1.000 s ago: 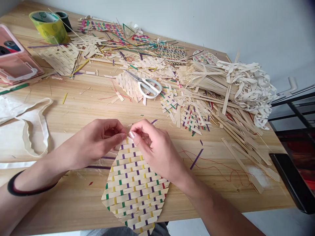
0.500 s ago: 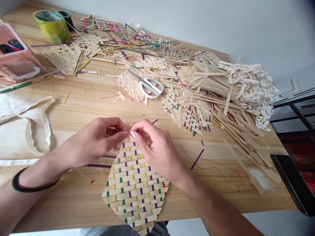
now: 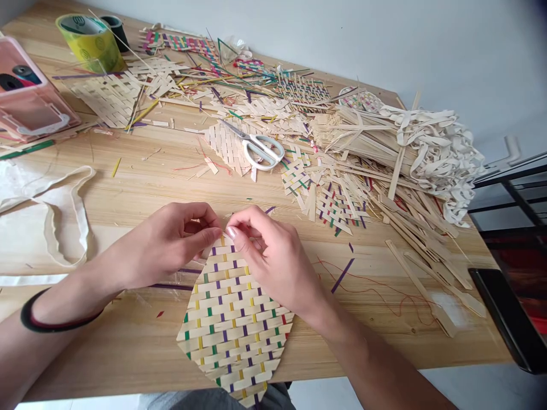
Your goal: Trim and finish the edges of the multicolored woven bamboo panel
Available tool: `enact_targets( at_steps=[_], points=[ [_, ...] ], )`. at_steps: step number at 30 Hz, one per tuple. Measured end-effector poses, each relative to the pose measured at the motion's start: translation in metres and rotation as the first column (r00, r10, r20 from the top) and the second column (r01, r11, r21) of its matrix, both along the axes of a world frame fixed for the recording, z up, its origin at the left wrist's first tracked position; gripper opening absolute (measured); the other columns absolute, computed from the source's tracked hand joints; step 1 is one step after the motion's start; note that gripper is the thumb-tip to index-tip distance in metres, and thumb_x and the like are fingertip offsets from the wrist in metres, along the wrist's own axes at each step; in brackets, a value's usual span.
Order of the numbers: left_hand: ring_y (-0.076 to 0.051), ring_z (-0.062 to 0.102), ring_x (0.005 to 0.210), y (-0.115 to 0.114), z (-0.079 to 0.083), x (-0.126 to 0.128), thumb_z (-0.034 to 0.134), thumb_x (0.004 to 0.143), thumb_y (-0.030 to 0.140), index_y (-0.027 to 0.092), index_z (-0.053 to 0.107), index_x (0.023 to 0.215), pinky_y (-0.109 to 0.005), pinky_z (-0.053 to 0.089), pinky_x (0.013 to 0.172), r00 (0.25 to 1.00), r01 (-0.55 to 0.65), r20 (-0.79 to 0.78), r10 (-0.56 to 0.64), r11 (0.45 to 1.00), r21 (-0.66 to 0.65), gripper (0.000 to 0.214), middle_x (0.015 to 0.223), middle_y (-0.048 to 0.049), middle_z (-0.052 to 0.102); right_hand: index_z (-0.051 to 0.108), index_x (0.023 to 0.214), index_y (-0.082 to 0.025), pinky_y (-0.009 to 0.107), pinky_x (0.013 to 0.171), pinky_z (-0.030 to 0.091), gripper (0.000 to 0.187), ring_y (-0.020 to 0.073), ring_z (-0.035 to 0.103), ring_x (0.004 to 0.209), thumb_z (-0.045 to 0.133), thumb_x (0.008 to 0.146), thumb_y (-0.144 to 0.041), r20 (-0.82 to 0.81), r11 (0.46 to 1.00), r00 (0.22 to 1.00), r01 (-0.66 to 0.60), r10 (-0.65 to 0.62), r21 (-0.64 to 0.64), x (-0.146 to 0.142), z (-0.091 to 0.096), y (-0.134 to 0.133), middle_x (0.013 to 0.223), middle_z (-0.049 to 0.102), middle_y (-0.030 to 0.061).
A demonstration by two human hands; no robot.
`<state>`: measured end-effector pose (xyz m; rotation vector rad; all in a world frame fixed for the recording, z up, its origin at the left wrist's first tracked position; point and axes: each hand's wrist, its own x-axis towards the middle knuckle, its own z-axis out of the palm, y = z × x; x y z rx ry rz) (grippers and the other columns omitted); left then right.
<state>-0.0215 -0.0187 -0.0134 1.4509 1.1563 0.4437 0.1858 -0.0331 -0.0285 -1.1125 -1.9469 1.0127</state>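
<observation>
A woven bamboo-strip panel (image 3: pixel 235 324) in natural, purple, yellow, green and red lies at the front of the table, its lower tip reaching past the edge. At its narrow top end, my left hand (image 3: pixel 182 245) pinches the tip between thumb and forefinger. Right beside it, my right hand (image 3: pixel 269 259) pinches the same tip and covers part of the panel's upper right side. The fingertips almost meet, and the exact bit between them is hidden. White-handled scissors (image 3: pixel 264 152) rest on woven scraps beyond the hands.
Woven scraps and loose strips fill the back, with a strip bundle (image 3: pixel 354 134) and white straps (image 3: pixel 444 154) at right. Yellow tape (image 3: pixel 92 48) and a pink box (image 3: pixel 34 94) stand at left. A black phone-like object (image 3: pixel 508 319) lies at the right edge.
Almost nothing differs. Both hands keep their pinch at the panel's top end, and the panel's lower tip has shifted very slightly upward.
</observation>
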Motion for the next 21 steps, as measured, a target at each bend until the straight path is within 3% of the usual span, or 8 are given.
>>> enact_targets(
  at_steps=[16,21],
  points=[
    [-0.011,0.049,0.059,0.0013,0.0025,0.0018,0.062,0.093,0.035,0.017,0.070,0.085,-0.021,0.039,0.052,1.000,0.000,-0.025,0.002,0.997,0.077,0.020,0.065,0.0043,0.058,0.057,0.094,-0.019,0.027,0.066,0.043,0.012,0.0112,0.052,0.068,0.052,0.104,-0.015,-0.027,0.999,0.999,-0.029,0.030,0.032,-0.0012,-0.0040,0.0020,0.078,0.058,-0.0019],
    [-0.010,0.045,0.056,0.0008,0.0004,0.0039,0.060,0.095,0.037,0.017,0.069,0.086,-0.021,0.036,0.050,0.999,-0.039,0.023,0.039,0.999,0.009,0.023,0.063,0.0052,0.055,0.056,0.094,-0.019,0.025,0.063,0.041,0.012,0.0101,0.050,0.065,0.051,0.105,-0.016,-0.051,1.000,0.999,-0.016,0.015,-0.014,-0.0028,-0.0021,0.0012,0.077,0.056,-0.0029]
  ],
)
